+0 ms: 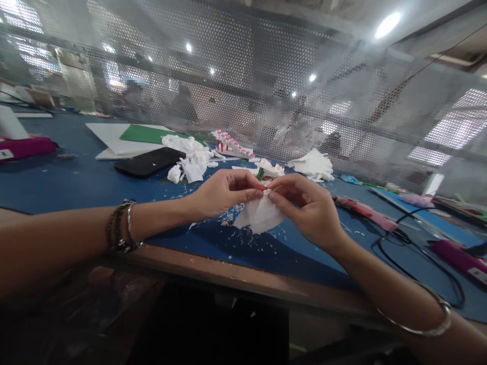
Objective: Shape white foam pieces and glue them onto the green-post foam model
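Observation:
A thin white paper piece (pixel 261 215), fanned out at its lower edge, hangs between my hands just above the blue tabletop. My left hand (pixel 228 195) pinches its upper left edge between thumb and fingertips. From the other side, my right hand (pixel 308 208) pinches the upper right edge, its fingertips almost meeting the left ones. Small white scraps lie scattered beneath the paper. Right behind my fingertips are a green strip (pixel 261 174) and more white pieces, partly hidden by the hands.
A black phone (pixel 150 162) lies left, beside a heap of crumpled white paper (pixel 190 154) and green and white sheets (pixel 146 133). Behind stands a rack with pink-and-white pieces (pixel 232 143). White paper pieces (pixel 314 165) and a pink-handled tool (pixel 369 213) with black cable lie right. Perforated mesh borders the back.

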Demonstrator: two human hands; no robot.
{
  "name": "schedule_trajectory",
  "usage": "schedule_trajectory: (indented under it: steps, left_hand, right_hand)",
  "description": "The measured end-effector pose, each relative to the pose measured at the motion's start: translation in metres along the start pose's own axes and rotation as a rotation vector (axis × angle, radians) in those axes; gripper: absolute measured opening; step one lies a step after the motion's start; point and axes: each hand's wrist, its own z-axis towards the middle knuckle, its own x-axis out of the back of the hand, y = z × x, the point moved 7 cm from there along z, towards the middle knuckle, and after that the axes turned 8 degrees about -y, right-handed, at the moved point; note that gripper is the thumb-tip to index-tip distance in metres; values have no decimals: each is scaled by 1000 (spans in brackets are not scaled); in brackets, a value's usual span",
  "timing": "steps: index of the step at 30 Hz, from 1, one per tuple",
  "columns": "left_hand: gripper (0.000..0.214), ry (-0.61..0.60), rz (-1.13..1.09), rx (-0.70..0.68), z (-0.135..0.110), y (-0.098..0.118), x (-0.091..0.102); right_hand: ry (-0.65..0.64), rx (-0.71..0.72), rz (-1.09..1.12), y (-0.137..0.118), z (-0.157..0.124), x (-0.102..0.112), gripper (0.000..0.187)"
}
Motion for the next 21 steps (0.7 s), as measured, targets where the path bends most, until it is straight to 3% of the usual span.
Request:
schedule_trajectory:
  steps: [10,17,21]
  left_hand:
    - [6,62,177,-33,0,4,4]
    - [9,56,201,-13,0,1,5]
    - [10,58,230,-6,1,1,5]
  right_hand:
    - [66,59,-207,-4,-1,4,5]
    - [22,295,-579,-21,-6,-1,10]
    - [45,363,-646,-27,-8,-1,9]
